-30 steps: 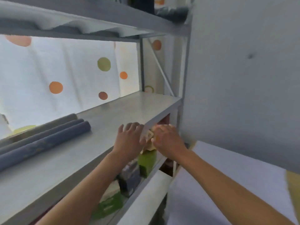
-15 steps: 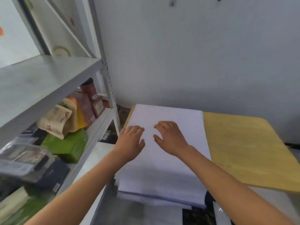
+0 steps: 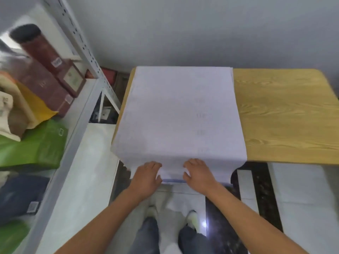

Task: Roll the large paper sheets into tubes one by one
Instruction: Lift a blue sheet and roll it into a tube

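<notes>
A stack of large white paper sheets [image 3: 180, 114] is being shown lying flat on the left part of a wooden table [image 3: 286, 114], covering it from the far edge to the near edge; the front end of the stack is hanging over the table's near edge and drooping down. Both hands are being placed on that drooping front end, side by side with a small gap between them. The left hand [image 3: 146, 176] is being held at the paper's near edge, left of the table's middle line, fingers curled over the sheet edge; the right hand [image 3: 199, 174] is being held just to the right of it, fingers likewise bent onto the paper. Thumbs are hidden under the hands, so whether a sheet is actually being pinched or only pressed cannot be told. A thin bluish lower edge is being exposed below the fingers, between the hands. A metal shelf [image 3: 86, 99] is standing left of the table, with a dark red tube [image 3: 38, 46], brown boxes [image 3: 47, 87] and green bags [image 3: 34, 145] on it. Below the table's near edge, jeans [image 3: 146, 237] and light shoes [image 3: 192, 219] are being seen on a tiled floor [image 3: 302, 204].
</notes>
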